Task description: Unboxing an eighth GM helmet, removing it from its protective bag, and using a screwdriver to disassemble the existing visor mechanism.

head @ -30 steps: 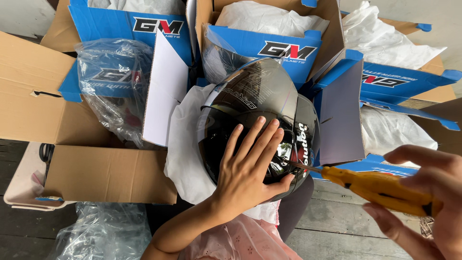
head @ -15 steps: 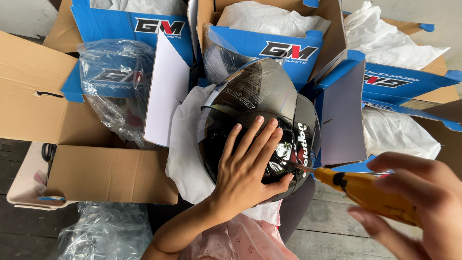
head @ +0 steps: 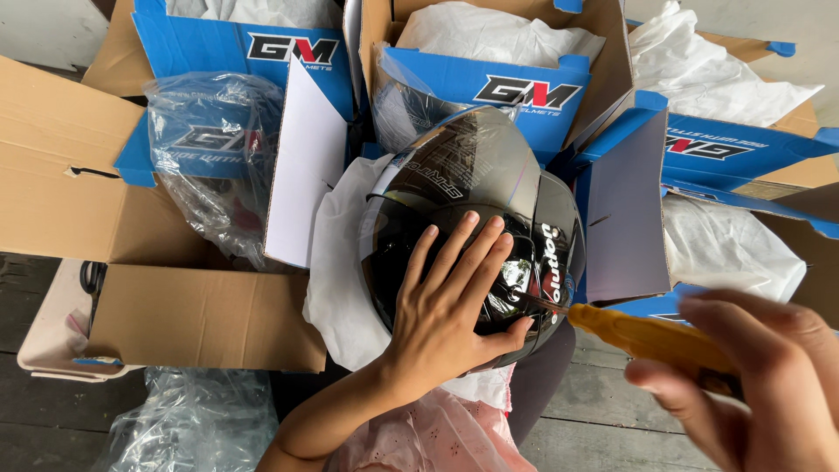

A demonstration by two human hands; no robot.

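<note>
**Now: screwdriver tip lying at the helmet's right side**

Right now you are pressing your left hand [head: 454,315] flat on the helmet [head: 476,232], fingers spread wide over the dark glossy shell and the thumb hooking toward its right edge. That palm is not closed on anything — it is only bearing down. The helmet is sitting in the middle of the view, on white wrapping [head: 336,271] over your lap, with its tinted visor [head: 468,170] pointing away from you toward the open boxes [head: 516,87].

Your right hand [head: 752,385] is coming in from the lower right, blurred, fingers curled around the yellow handle of a screwdriver [head: 647,336]. Its long axis is running from lower right up to the left, nearly level, and the thin metal tip is meeting the helmet's right side just beside your left thumb, near the visor's hinge area. Whether the tip is seated in a screw you cannot tell from this view — the spot is small and reflective.

So the tool is lying to the right of the helmet, pointing leftward into it, and the left hand is the nearer one, already touching the shell. A clear bag [head: 210,157] is lying in the box to the left, well apart from both hands.
</note>
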